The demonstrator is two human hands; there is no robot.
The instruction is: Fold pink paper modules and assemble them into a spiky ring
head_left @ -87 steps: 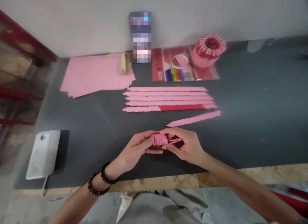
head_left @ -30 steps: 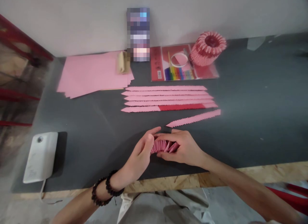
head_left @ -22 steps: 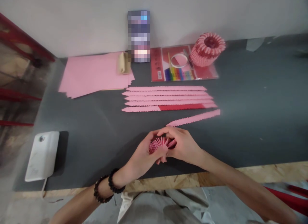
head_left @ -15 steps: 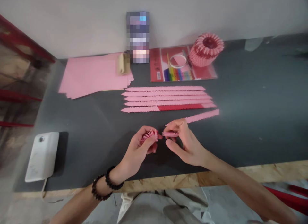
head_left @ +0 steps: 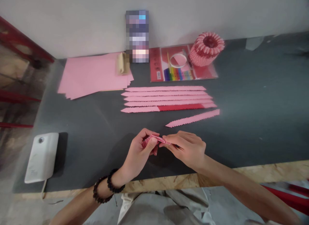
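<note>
My left hand (head_left: 138,154), with a dark bead bracelet on the wrist, is closed round a small curved stack of pink folded paper pieces (head_left: 147,141). My right hand (head_left: 188,149) pinches a single pink folded piece (head_left: 162,141) whose tip touches the stack. Both hands hover just above the dark mat (head_left: 241,122) near the table's front edge. A loose pink strip of joined pieces (head_left: 193,118) lies just beyond my right hand.
Several long pink strips (head_left: 166,98), one partly red, lie in a row mid-table. Pink paper sheets (head_left: 91,75) sit back left, a packet of coloured paper (head_left: 183,68) and a round pink paper model (head_left: 207,48) back right. A white device (head_left: 41,157) rests at left.
My hands split the bundle apart: the left kept the curved stack, the right drew one piece away, then brought it back against the stack.
</note>
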